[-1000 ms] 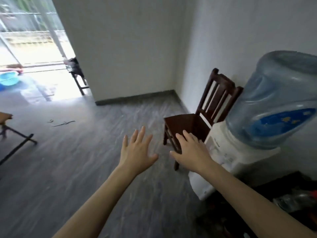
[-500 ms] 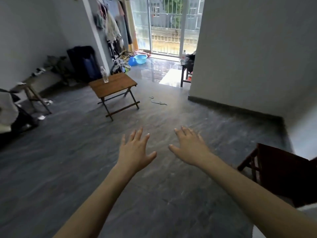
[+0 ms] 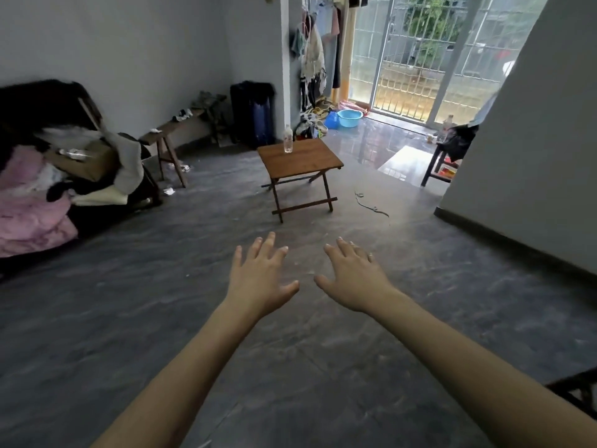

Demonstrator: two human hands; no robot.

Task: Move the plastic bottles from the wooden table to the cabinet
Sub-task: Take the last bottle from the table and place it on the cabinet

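A clear plastic bottle (image 3: 288,139) stands upright on the far left part of a small wooden folding table (image 3: 307,161) in the middle of the room. My left hand (image 3: 261,279) and my right hand (image 3: 353,279) are stretched out in front of me, palms down, fingers spread, holding nothing. Both hands hover over the grey floor, well short of the table. No cabinet is in view.
A dark sofa (image 3: 38,101) piled with clothes and pink bedding lies at the left. A wooden bench (image 3: 168,130) stands by the far wall, a dark stool (image 3: 444,163) with a bottle at the right, a white wall corner (image 3: 517,140) beyond. A cord (image 3: 371,206) lies on the floor.
My view has swung left from the water dispenser and chair to the open room; the wooden table with the bottle now sits ahead of me. Both hands stay open and empty.
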